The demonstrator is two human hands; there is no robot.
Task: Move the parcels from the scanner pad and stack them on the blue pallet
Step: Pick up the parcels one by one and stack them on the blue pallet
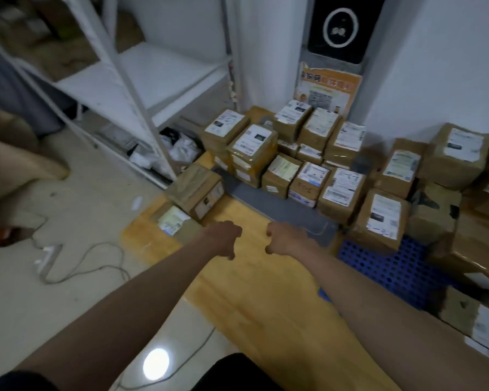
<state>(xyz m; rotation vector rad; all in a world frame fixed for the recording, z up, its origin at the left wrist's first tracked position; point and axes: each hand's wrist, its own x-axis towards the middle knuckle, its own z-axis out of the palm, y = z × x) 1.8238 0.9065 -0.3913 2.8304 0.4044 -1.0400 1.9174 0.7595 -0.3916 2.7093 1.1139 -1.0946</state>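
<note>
Both arms reach forward over the wooden board; the left hand and right hand hang side by side at the middle of the view, apart from each other, fingers curled under into loose fists and holding nothing; neither touches a parcel.

The grey pad lies on the board at about 12 o'clock from the hands; its near strip is bare, and the parcels crowd its far part in a heap two or three high, brown boxes with white labels facing up; the front row sits just beyond the bare strip, the nearest being a box with handwriting on its side.

At 10 o'clock from the hands a taped box stands off the pad on the board, with a flat parcel just beside it, nearer the hands.

The blue pallet shows at 3 o'clock, its holed top partly bare; a labelled box stands at its far edge, and more boxes pile up along the wall to 2 o'clock and down the right side.

A white rack stands at 11 o'clock; a cable trails over the floor at 9 o'clock; a black panel with a white ring hangs on the wall at 12 o'clock, an orange notice below it.
</note>
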